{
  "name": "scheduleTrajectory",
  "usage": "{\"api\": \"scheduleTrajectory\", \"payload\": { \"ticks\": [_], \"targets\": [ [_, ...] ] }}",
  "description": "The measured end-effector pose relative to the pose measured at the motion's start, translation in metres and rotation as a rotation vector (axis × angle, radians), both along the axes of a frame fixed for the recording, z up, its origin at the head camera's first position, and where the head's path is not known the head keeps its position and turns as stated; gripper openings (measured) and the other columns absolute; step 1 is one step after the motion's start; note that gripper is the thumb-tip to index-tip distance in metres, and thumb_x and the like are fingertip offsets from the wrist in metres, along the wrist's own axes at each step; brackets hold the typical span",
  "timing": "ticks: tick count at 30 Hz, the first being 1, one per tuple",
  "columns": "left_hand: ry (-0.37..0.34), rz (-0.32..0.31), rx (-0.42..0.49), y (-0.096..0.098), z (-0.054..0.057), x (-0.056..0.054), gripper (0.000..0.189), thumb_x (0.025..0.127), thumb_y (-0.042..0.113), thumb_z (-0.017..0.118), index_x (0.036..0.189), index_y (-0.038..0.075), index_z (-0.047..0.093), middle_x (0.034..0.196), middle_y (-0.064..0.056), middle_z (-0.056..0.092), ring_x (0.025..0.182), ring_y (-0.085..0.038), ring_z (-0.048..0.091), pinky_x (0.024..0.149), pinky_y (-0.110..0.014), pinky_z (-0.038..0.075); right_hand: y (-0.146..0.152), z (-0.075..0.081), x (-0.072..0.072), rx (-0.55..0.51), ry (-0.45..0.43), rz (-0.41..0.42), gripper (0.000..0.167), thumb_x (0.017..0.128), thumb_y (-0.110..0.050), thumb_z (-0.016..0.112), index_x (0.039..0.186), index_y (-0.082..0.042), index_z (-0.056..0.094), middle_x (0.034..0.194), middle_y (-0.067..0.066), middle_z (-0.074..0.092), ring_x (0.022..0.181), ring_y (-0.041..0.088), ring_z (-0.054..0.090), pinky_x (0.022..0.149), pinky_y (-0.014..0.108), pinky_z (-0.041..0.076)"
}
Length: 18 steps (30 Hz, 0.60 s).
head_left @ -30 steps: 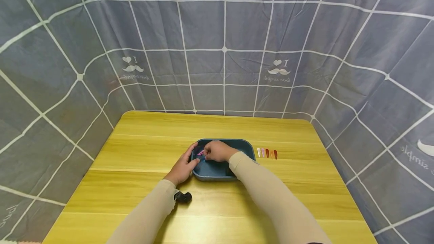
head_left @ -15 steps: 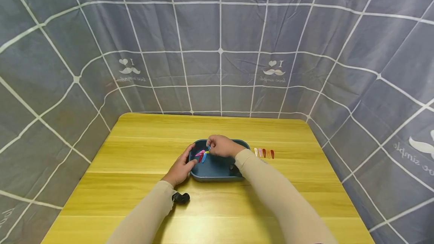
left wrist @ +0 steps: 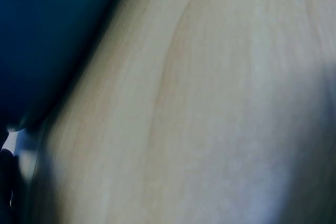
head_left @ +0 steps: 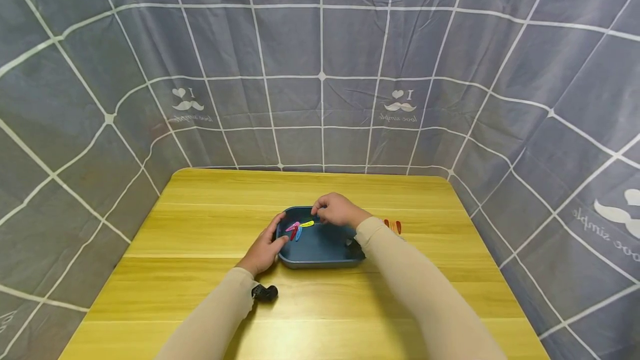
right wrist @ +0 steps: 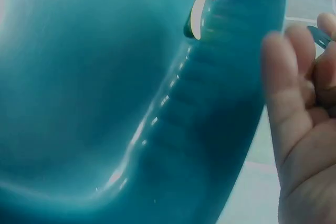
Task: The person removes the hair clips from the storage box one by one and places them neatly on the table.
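Observation:
A dark blue plastic tray point(head_left: 320, 263) stands on the wooden table. My left hand point(head_left: 262, 248) grips its left end, with the thumb over the rim. Inside, a pink hair clip point(head_left: 291, 227), a yellow hair clip point(head_left: 307, 224), a red hair clip point(head_left: 294, 234) and a light blue hair clip point(head_left: 299, 234) lie in a loose cluster. Over the tray's far rim, my right hand point(head_left: 339, 210) pinches a blue hair clip point(right wrist: 318, 36), which the right wrist view shows between thumb and finger. The left wrist view is blurred and shows no fingers.
A short row of hair clips point(head_left: 392, 226) lies on the table right of the tray, partly hidden by the right wrist. A small black device point(head_left: 265, 293) sits at the left wrist. Grey checked curtain point(head_left: 320, 99) surrounds the table's back and sides.
My right hand has lifted from the clip cluster and moved right and away toward the far rim, with the blue hair clip. The clips in the tray are now uncovered. My left hand keeps its grip.

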<state>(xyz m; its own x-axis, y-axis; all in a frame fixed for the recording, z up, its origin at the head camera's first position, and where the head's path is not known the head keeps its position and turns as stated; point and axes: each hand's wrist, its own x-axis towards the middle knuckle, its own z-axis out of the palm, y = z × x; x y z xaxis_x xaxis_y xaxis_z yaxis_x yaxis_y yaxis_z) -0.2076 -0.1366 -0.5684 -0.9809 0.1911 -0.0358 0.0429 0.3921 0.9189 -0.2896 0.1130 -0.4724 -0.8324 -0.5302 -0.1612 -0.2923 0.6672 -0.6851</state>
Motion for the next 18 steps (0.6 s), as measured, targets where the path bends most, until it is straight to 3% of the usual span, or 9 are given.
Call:
{"api": "scheduleTrajectory", "payload": {
  "ticks": [3,7,13,18],
  "targets": [
    [-0.001,0.001,-0.008,0.000,0.001,0.001,0.068,0.108,0.024,0.056,0.167,0.038,0.027,0.172,-0.016,0.029,0.159,-0.039,0.031,0.128,-0.060,0.026,0.005,0.005,0.001,0.027,0.032,-0.010,0.030,0.106,-0.014,0.053,0.116,-0.006,0.080,0.096,0.006,0.074,0.078,0.014,0.063,0.071,0.029,0.052],
    [-0.001,0.009,-0.033,0.000,0.002,0.002,0.067,0.108,0.024,0.055,0.167,0.038,0.026,0.172,-0.016,0.029,0.147,-0.039,0.043,0.116,-0.056,0.042,0.012,0.009,0.001,0.042,0.078,-0.005,0.030,0.104,-0.017,0.055,0.119,-0.009,0.081,0.108,0.003,0.079,0.093,0.013,0.071,0.084,0.032,0.058],
    [0.007,0.008,-0.053,0.001,0.003,0.003,0.067,0.108,0.023,0.053,0.167,0.036,0.025,0.172,-0.017,0.028,0.138,-0.037,0.049,0.101,-0.047,0.048,0.022,0.014,-0.002,0.044,0.111,0.014,0.036,0.103,-0.015,0.054,0.129,-0.010,0.077,0.113,0.001,0.081,0.108,0.019,0.070,0.087,0.032,0.053],
    [-0.001,0.007,-0.041,0.001,0.005,0.003,0.067,0.108,0.024,0.054,0.168,0.035,0.026,0.173,-0.016,0.028,0.142,-0.036,0.046,0.108,-0.049,0.044,0.032,0.019,-0.001,0.029,0.116,0.000,0.034,0.105,-0.015,0.059,0.135,-0.010,0.074,0.124,0.006,0.078,0.114,0.024,0.072,0.095,0.034,0.058]
  ]
}}
